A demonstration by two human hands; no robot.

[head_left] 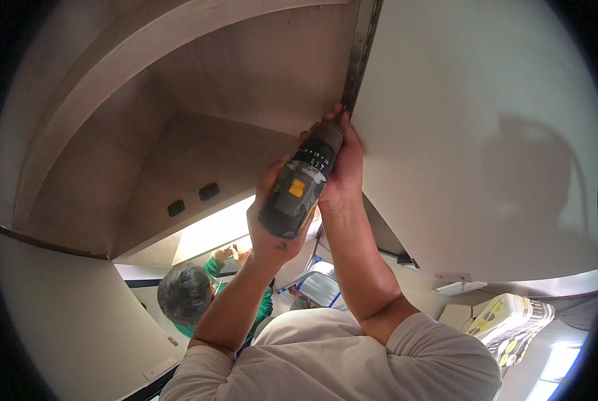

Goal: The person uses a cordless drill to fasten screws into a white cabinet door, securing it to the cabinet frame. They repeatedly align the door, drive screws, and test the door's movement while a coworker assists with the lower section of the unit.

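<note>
Both arms are way up overhead here, elbows bent and forearms angling in toward each other. The left hand [267, 244] has the drill [307, 172] from behind and below, wrist bent back a bit, fingers curled around it, though the body hides most of them. The right hand [347, 167] is further up, palm along the side of the chuck [329, 137], forearm almost straight up. Its fingers [353, 137] are bunched close together around the drill's nose; honestly can't tell if they're pinching a screw or just steadying the tip.

The drill itself is tilted, nose up and to the right, its tip right at the lower end of a long metal strip [361, 50]. That strip runs between the wood-look cabinet [232, 73] and the big pale panel [439, 87]. Down below, a person in green [186, 294] has both hands raised near a bright opening [212, 224].
</note>
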